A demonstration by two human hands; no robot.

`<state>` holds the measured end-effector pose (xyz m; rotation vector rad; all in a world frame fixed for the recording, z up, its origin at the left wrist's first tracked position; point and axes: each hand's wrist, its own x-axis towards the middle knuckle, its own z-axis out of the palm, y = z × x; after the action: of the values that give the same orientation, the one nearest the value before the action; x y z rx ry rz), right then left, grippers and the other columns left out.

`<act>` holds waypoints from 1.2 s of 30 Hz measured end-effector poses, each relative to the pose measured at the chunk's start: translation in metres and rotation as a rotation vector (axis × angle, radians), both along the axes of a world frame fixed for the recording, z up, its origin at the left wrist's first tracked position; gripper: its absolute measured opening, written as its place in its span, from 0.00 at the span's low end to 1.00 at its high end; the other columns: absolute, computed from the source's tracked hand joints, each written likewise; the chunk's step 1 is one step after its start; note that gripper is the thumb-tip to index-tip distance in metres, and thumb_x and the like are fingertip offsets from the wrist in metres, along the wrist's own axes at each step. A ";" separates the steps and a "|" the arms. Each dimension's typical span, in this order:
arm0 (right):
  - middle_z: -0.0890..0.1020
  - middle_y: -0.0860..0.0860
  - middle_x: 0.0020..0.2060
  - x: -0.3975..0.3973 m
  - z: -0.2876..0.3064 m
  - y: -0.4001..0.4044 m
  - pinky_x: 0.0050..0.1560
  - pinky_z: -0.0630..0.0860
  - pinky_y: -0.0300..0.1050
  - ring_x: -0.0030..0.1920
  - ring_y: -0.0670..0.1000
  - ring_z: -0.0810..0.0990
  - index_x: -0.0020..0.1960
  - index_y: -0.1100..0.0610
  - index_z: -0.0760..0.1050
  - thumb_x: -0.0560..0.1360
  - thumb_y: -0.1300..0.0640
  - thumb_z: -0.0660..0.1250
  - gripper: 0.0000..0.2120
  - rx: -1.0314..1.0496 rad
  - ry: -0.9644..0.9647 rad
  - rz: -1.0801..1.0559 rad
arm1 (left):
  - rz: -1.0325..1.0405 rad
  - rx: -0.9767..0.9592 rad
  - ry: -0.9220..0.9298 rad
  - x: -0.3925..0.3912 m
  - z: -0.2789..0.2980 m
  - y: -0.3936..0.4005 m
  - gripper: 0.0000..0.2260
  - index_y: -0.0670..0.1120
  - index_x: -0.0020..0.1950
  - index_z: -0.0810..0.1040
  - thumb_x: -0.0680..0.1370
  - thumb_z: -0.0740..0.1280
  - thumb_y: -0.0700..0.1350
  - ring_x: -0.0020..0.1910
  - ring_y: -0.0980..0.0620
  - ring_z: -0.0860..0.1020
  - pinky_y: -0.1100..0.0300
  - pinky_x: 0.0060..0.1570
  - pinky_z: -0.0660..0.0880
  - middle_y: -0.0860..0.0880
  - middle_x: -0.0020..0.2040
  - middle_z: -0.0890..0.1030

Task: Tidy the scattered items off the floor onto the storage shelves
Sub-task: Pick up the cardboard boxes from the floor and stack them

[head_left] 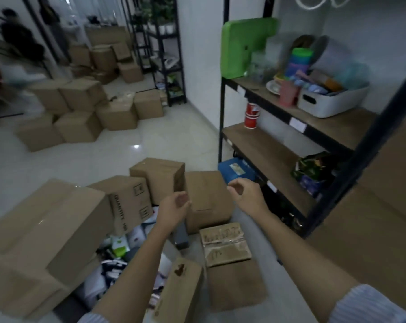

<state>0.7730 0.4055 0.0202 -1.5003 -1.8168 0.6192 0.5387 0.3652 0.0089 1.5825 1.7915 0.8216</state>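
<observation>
My left hand [175,207] and right hand [246,194], both empty and loose-fingered, flank the cardboard box [208,201]; looks stiff, perhaps heavy, so I'd grip opposite sides.

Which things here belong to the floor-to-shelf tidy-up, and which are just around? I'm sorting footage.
Job: loose packets on the floor, small taped box, storage shelves, both empty hands, left, right.

Around: far carton stacks, green tray, white bin.

Browns, black frame, scattered brights.
Tan cardboard boxes [209,199]; black-framed shelves [267,155] with wood-brown boards; green tray [246,46]; red cups [252,115]; white bin [330,101]; blue box [237,171]; pale striped sleeves [369,306]; glossy off-white floor [150,141].
</observation>
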 end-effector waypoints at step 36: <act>0.79 0.53 0.59 -0.064 -0.383 0.264 0.53 0.75 0.47 0.53 0.52 0.78 0.65 0.58 0.73 0.77 0.47 0.68 0.21 -0.775 0.276 -0.568 | 0.385 -0.492 -0.489 -0.001 -0.337 0.310 0.18 0.39 0.67 0.73 0.79 0.68 0.41 0.59 0.49 0.75 0.61 0.52 0.69 0.42 0.64 0.77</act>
<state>0.7090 0.6697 -0.3632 -2.1679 -0.8792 1.2326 0.5377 0.6747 -0.3284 0.6642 1.7647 0.7723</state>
